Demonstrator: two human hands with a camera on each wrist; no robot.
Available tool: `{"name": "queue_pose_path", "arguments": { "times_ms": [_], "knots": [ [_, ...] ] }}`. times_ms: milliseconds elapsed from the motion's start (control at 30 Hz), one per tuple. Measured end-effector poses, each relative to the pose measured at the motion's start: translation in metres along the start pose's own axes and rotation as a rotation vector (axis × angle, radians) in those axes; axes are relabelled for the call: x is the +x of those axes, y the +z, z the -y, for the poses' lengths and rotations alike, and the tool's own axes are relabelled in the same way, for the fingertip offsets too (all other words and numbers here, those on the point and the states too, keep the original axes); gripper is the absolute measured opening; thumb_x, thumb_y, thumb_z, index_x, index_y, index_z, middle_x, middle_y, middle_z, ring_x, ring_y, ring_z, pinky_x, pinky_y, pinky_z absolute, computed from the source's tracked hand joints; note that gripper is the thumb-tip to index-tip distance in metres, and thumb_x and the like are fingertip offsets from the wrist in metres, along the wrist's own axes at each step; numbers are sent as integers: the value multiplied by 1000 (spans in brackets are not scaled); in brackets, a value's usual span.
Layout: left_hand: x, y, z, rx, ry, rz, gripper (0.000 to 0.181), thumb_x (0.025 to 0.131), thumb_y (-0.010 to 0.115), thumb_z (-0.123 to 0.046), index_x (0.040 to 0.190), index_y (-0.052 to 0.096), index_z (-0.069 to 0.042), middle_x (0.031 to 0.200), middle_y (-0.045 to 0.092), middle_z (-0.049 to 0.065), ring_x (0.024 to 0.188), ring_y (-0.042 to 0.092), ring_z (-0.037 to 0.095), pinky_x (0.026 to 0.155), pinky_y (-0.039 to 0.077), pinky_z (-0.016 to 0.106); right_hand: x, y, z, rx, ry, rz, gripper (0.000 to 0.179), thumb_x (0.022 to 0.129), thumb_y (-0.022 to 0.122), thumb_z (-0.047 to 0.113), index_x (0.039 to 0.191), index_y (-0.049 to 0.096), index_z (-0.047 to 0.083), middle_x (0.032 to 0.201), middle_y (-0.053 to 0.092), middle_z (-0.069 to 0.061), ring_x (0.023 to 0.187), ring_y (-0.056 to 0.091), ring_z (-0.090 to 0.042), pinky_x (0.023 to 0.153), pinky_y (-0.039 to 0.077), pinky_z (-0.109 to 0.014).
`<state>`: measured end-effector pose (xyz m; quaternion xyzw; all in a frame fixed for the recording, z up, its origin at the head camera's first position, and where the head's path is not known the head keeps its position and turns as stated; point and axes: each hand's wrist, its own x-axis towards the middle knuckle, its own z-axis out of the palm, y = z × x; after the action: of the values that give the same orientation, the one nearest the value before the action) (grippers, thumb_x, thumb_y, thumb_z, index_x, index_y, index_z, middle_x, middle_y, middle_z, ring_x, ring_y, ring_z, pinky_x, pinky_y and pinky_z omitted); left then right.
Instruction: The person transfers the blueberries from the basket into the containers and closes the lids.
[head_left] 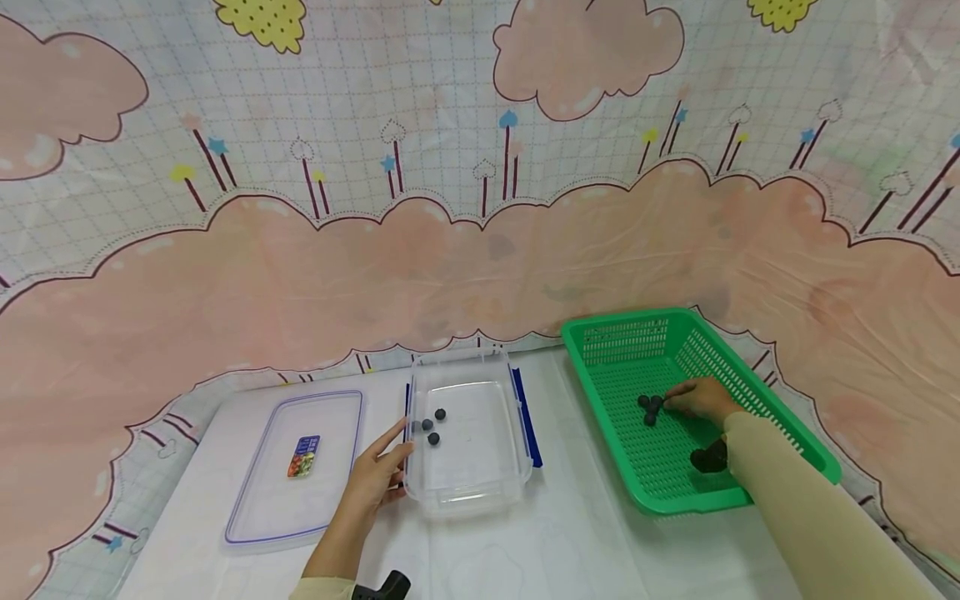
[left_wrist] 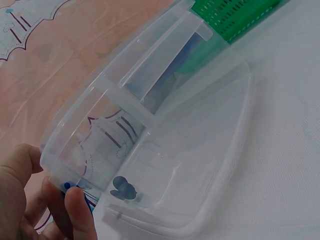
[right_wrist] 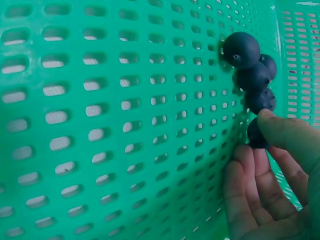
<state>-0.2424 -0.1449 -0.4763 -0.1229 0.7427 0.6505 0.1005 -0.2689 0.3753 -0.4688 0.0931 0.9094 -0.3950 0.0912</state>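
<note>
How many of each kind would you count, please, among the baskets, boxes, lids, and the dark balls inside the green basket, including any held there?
Dark balls: 5, one pinched in the right hand
Green basket: 1
Clear box: 1
Lid: 1
Total: 8

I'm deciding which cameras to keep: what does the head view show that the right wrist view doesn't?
Only the head view shows the clear box with dark balls inside, the lid, and the left hand. Only the right wrist view clearly shows one ball pinched by the right hand. Both show the right hand and the green basket with four loose balls.
</note>
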Motion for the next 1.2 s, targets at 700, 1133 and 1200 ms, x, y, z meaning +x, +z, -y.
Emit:
{"name": "queue_pose_path", "arguments": {
  "times_ms": [700, 1133, 1200],
  "knots": [
    [-2, 0, -2, -6, 10, 10, 54, 95, 63, -23, 147, 48, -25, 75, 50, -2, 59, 43, 8, 54, 50, 24, -1, -5, 10, -55, -41, -102, 39, 94, 62, 21, 120, 64, -8, 104, 68, -24, 93, 66, -37, 90, 48, -58],
    [-2, -1, -1, -13, 7, 9, 54, 95, 64, -23, 147, 48, -25, 75, 50, -2, 59, 44, 8, 54, 50, 24, -6, 3, 35, 15, -89, -97, 38, 97, 59, 19, 123, 62, -9, 119, 61, -30, 102, 64, -40, 88, 52, -53],
    [-2, -1, -1, -11, 8, 11, 54, 95, 64, -24, 147, 48, -25, 75, 50, -2, 59, 44, 8, 54, 50, 24, -7, 4, 38, 47, -97, -88, 39, 98, 58, 19, 124, 60, -10, 123, 58, -32, 104, 64, -40, 91, 51, -53]
  ]
}}
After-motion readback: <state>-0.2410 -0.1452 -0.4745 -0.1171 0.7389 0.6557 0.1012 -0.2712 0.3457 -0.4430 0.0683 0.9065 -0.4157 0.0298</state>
